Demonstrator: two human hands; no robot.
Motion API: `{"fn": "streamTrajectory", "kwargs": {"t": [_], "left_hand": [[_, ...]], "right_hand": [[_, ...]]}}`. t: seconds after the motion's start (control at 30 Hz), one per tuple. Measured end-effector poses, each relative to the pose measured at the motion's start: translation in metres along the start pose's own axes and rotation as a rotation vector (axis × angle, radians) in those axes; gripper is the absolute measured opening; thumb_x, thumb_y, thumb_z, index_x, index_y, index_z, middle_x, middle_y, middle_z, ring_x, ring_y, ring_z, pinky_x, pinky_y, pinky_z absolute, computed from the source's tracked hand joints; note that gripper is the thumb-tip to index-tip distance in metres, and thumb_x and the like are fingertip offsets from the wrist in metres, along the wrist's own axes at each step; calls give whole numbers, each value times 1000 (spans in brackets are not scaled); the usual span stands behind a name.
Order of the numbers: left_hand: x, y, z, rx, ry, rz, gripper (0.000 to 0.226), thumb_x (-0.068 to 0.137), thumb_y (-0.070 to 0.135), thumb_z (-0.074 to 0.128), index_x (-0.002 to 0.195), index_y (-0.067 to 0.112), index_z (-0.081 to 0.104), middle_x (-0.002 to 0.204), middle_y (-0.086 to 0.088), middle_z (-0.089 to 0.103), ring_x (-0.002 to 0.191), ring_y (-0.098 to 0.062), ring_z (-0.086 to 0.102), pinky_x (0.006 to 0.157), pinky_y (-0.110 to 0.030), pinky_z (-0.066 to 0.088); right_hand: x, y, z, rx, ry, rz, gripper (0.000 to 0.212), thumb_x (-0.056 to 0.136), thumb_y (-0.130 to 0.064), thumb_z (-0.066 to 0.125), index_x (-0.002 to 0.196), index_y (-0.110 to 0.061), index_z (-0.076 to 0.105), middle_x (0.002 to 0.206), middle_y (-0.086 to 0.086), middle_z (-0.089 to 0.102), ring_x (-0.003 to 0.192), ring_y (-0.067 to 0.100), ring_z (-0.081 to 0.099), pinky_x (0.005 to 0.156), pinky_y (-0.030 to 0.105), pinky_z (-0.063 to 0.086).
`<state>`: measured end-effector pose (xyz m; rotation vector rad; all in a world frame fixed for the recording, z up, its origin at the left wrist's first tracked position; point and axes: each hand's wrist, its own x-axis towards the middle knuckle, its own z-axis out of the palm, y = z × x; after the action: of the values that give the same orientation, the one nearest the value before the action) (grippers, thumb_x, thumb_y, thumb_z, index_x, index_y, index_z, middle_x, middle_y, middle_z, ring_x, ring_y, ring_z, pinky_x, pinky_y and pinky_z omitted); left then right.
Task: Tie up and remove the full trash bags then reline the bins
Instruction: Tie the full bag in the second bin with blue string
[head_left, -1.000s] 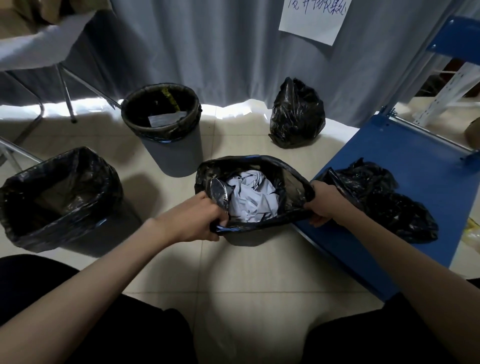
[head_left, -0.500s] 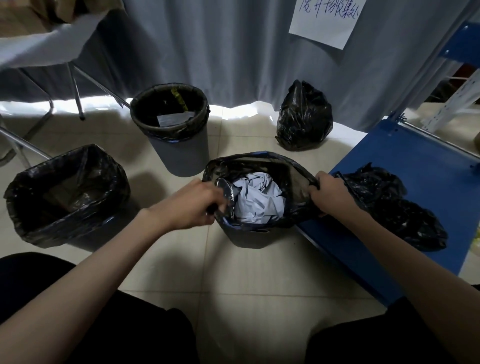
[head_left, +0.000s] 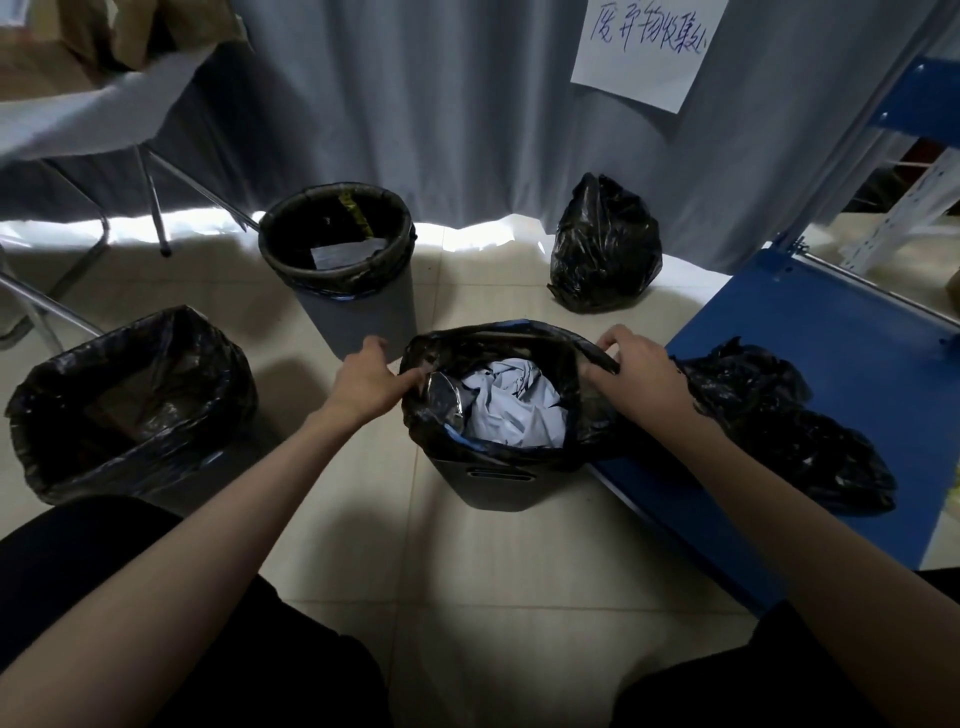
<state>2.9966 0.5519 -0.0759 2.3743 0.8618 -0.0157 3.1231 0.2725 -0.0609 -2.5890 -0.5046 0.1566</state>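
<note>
At the far left sat a rectangular bin (head_left: 130, 410), lined in black and not part of the step I was on. Behind it, nearer the curtain (head_left: 467, 104), stood a round bin (head_left: 358, 306) with its liner folded over the rim and a scrap of paper inside.

My left hand (head_left: 369, 382) pinched the left edge of the full bag (head_left: 519, 452) between thumb and fingers, just at the rim. That bag sat in the small grey bin (head_left: 498, 483) on the floor directly in front of me, crumpled white paper (head_left: 511, 410) showing in its mouth. My right hand (head_left: 636, 376) gripped the opposite edge, fingers curled over the plastic.

To do this well, I judged both edges had to come free of the rim evenly, then be drawn together above the paper so enough slack was left for a knot; pulling one side alone would likely tip the light bin or tear the thin film.

To the right, a tied bag (head_left: 605, 249) rested by the curtain, and loose black bags (head_left: 779, 426) lay on the blue platform (head_left: 831, 338).

I could not see how full the bag was beneath the paper, nor whether its far edge had cleared the rim. The writing on the paper sign (head_left: 644, 52) was too rough for me to read, and the shelving at the right edge was cut off.
</note>
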Motion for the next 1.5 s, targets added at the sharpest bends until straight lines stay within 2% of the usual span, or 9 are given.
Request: {"fn": "streamTrajectory", "kwargs": {"t": [0.13,0.37,0.67,0.77,0.87,1.03,1.2,1.37,1.5], "left_hand": [[6,8,-14,-53,131,63,55,80,10,72,132,11,52,90,-8,62,95,-28,61,80,-31,43],[7,37,-52,-52,187,252,45,75,5,70,118,15,60,82,-2,59,81,-23,57,73,-31,46],[42,80,-25,348,45,469,76,72,34,79,139,25,44,138,-7,43,129,-29,39,103,-42,38],[49,84,-17,403,18,504,74,78,39,75,142,27,39,138,-5,52,128,-28,44,101,-42,38],[49,85,-11,310,24,558,60,80,35,75,134,27,50,111,5,69,111,-21,60,94,-37,44],[45,90,-10,278,154,637,4,85,25,70,86,26,73,83,6,73,84,-18,67,79,-29,43],[52,83,-13,51,252,670,7,85,24,71,86,24,63,83,12,61,78,-12,59,77,-38,50],[38,95,6,92,122,776,40,82,36,74,119,26,64,119,8,65,111,-15,57,95,-38,46],[29,109,22,237,120,836,23,88,32,68,110,25,68,111,6,67,105,-19,59,89,-35,44]], "right_hand": [[4,-2,-9,-14,78,21,12,91,-27,61,85,-17,58,87,6,62,85,31,57,65,32,39],[19,-1,-29,-11,53,136,18,85,-21,61,95,-10,50,99,8,50,88,27,47,74,36,39],[39,-22,-6,87,16,-68,61,85,-26,71,139,-16,43,130,12,53,118,31,53,98,41,45],[42,-24,-2,95,54,-63,41,87,-25,69,127,-20,57,117,6,61,108,26,58,88,36,47],[42,-27,-2,144,106,-87,12,87,-20,68,99,-24,70,97,-2,64,93,16,59,73,28,42],[44,-30,-6,245,214,-137,16,82,-15,72,72,-26,65,78,-10,57,71,8,56,70,31,48],[46,-24,-5,324,238,-154,13,80,-14,72,72,-23,67,76,-4,62,67,13,58,70,42,55],[42,-24,-5,297,211,-228,9,82,-14,71,76,-21,69,79,-5,59,66,8,55,70,39,54],[38,-24,-1,268,179,-267,9,82,-16,69,76,-23,68,77,-10,54,68,6,53,70,38,52]]}}
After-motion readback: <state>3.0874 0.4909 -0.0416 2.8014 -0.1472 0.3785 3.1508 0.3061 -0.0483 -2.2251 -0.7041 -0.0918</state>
